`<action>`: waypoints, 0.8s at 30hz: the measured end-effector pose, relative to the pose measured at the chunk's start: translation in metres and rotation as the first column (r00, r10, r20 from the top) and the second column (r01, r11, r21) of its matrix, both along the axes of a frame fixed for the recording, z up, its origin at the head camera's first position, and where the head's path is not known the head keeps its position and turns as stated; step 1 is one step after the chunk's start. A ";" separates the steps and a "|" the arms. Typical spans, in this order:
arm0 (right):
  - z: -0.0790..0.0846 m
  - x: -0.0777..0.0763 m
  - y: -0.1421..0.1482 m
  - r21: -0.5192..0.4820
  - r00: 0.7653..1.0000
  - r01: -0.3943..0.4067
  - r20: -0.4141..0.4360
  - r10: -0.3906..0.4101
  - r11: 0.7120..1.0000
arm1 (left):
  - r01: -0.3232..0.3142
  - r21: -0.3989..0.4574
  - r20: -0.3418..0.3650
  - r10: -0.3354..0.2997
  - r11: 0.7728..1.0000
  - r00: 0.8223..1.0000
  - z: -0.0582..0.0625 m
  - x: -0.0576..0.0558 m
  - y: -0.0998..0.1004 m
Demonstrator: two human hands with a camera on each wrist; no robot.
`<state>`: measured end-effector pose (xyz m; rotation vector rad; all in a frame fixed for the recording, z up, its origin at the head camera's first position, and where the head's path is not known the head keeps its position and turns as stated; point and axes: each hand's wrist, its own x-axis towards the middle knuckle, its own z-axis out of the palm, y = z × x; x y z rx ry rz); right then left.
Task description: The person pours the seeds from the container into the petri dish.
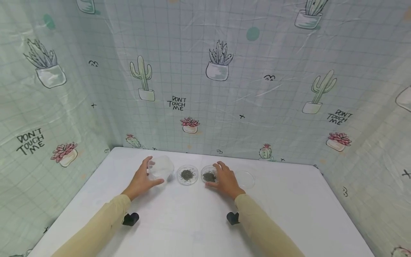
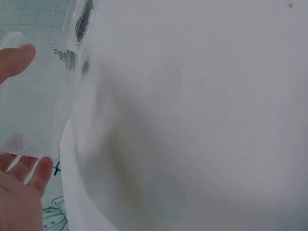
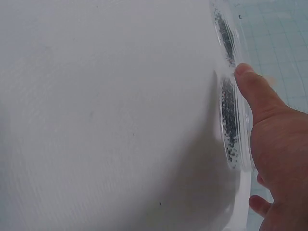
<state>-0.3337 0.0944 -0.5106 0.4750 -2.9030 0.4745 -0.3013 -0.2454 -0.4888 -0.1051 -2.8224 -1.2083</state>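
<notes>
At the left, my left hand [image 1: 141,182] holds a translucent plastic container [image 1: 162,165], thumb on the near side and fingers on the far side. In the left wrist view the thumb overlaps the container [image 2: 33,106], and fingertips show at its other edge. My right hand [image 1: 227,182] grips a clear petri dish [image 1: 203,172] by its sides, with the thumb at its near rim. Dark granules [image 1: 209,177] lie in that dish. Between the hands sits a second petri dish [image 1: 187,183], also holding a patch of dark granules [image 1: 187,174].
A clear round lid or dish [image 1: 245,179] lies right of my right hand. All of these stand toward the back of a white table [image 1: 189,221]. Behind and beside it hangs a patterned cloth [image 1: 192,71] with cactus drawings. A black piece [image 1: 131,219] shows beside each forearm.
</notes>
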 end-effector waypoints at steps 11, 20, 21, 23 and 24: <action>0.008 0.005 0.018 -0.036 1.000 0.028 -0.004 -0.028 0.999 | 0.007 -0.009 -0.037 -0.007 1.000 0.999 0.010 -0.001 0.004; 0.012 0.007 0.032 -0.042 0.999 0.054 0.007 -0.054 0.998 | 0.018 0.001 -0.039 -0.018 1.000 0.999 0.018 -0.003 0.010; 0.012 0.008 0.033 -0.044 0.998 0.057 0.007 -0.056 0.997 | 0.022 0.004 -0.040 -0.021 1.000 0.999 0.019 -0.003 0.011; 0.013 0.009 0.037 -0.044 0.998 0.065 0.013 -0.064 0.997 | 0.031 0.011 -0.043 -0.030 0.999 0.999 0.020 -0.003 0.013; 0.013 0.009 0.039 -0.048 0.998 0.068 0.010 -0.067 0.997 | 0.036 0.014 -0.044 -0.035 0.999 0.998 0.021 -0.004 0.015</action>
